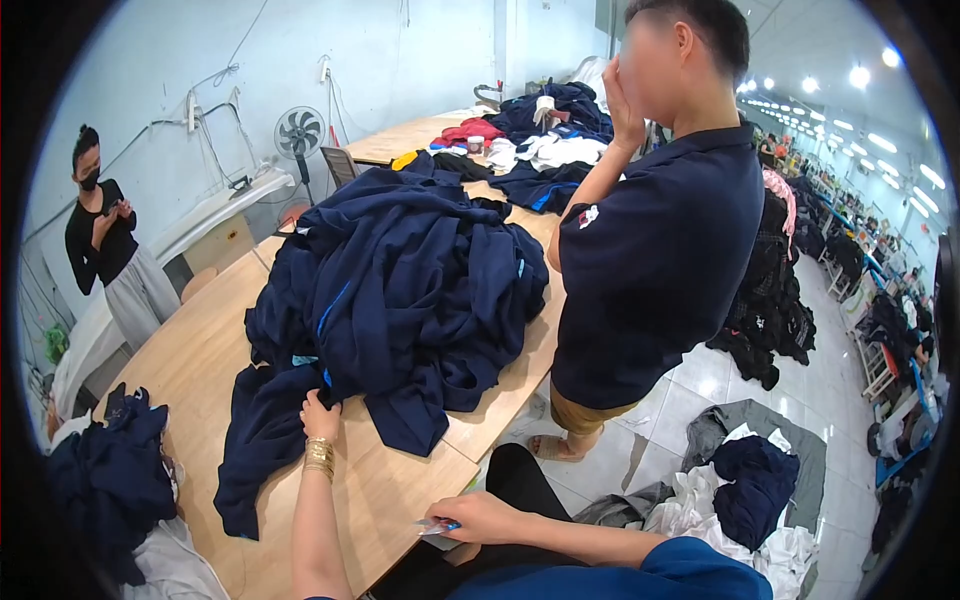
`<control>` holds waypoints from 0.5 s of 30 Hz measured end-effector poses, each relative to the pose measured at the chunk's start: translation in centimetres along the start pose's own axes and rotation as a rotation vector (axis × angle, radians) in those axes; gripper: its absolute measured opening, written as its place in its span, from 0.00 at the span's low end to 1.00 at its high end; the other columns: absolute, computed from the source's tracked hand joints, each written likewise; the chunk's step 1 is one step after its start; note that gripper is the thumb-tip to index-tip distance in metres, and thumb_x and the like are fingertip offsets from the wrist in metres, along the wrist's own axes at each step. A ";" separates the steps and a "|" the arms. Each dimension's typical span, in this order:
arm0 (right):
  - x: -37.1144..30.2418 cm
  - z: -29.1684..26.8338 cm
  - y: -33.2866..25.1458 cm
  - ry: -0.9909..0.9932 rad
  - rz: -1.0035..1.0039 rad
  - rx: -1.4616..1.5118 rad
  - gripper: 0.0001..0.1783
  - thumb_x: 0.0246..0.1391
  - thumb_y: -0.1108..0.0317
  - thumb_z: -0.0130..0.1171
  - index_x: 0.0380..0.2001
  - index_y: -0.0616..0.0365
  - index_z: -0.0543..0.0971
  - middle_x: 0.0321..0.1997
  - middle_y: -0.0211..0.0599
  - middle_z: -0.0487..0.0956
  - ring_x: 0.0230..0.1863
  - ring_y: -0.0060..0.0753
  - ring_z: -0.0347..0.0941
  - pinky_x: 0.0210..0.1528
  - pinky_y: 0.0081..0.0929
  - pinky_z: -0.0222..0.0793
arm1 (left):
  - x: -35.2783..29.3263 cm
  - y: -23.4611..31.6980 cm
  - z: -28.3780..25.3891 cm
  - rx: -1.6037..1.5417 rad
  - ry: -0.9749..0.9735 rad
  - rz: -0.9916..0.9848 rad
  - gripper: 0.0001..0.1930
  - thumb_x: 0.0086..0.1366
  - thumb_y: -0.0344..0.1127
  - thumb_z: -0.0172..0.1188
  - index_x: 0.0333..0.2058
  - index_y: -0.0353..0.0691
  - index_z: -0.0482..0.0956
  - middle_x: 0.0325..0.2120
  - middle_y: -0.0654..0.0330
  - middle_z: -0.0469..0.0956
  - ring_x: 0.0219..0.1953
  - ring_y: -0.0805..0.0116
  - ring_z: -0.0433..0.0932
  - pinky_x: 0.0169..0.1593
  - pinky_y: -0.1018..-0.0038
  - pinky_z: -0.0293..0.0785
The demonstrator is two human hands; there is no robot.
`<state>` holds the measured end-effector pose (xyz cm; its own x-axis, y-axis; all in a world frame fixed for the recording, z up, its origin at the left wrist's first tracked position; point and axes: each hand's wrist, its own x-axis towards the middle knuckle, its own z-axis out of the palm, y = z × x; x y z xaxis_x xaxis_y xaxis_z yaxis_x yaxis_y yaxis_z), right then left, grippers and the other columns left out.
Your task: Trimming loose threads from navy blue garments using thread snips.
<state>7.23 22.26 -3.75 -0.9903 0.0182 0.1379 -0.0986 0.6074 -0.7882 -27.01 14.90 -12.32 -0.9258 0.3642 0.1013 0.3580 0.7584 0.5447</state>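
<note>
A large heap of navy garments (400,270) lies on the wooden table in front of me, with bright blue trim showing in places. My left hand (320,418), a gold bracelet at its wrist, is closed on the edge of a navy garment (265,420) at the near side of the heap. That garment spreads leftward over the tabletop. By the table's near edge, my right hand (478,518) is closed around small thread snips (437,525) with a pale metal tip and a bit of blue. Its fingers partly hide them, and it is apart from the heap.
A co-worker (660,220) stands close at the right of the table (440,485); another person (105,230) stands at the far left. More clothes (115,480) lie at the near left. A cloth pile (745,490) rests on the tiled floor at right. A fan (300,135) stands behind.
</note>
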 end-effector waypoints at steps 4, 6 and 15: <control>-2.0 0.0 2.0 -0.014 0.072 -0.047 0.12 0.47 0.66 0.56 0.37 0.54 0.75 0.28 0.37 0.77 0.31 0.43 0.75 0.32 0.33 0.70 | -1.9 -0.6 -0.1 0.079 0.143 -0.023 0.20 0.56 0.38 0.57 0.47 0.44 0.66 0.46 0.56 0.69 0.51 0.50 0.66 0.50 0.54 0.64; -3.0 0.0 2.9 0.025 0.094 -0.047 0.12 0.47 0.66 0.56 0.37 0.55 0.75 0.28 0.37 0.77 0.31 0.43 0.75 0.33 0.32 0.70 | -2.6 -2.1 0.4 0.085 0.237 0.020 0.18 0.57 0.38 0.56 0.46 0.44 0.67 0.44 0.56 0.70 0.49 0.50 0.66 0.47 0.54 0.65; -3.4 -0.6 3.7 -0.022 0.177 -0.040 0.10 0.46 0.65 0.54 0.34 0.54 0.75 0.29 0.40 0.77 0.33 0.45 0.75 0.33 0.36 0.69 | -8.8 -3.0 -0.5 -0.058 0.346 0.113 0.14 0.56 0.36 0.57 0.41 0.38 0.70 0.38 0.53 0.72 0.43 0.51 0.67 0.45 0.58 0.63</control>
<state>10.31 24.88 -6.77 -0.9938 0.1104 -0.0145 0.0810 0.6276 -0.7743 -20.00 9.17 -14.47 -0.8706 0.2322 0.4337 0.4621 0.6882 0.5593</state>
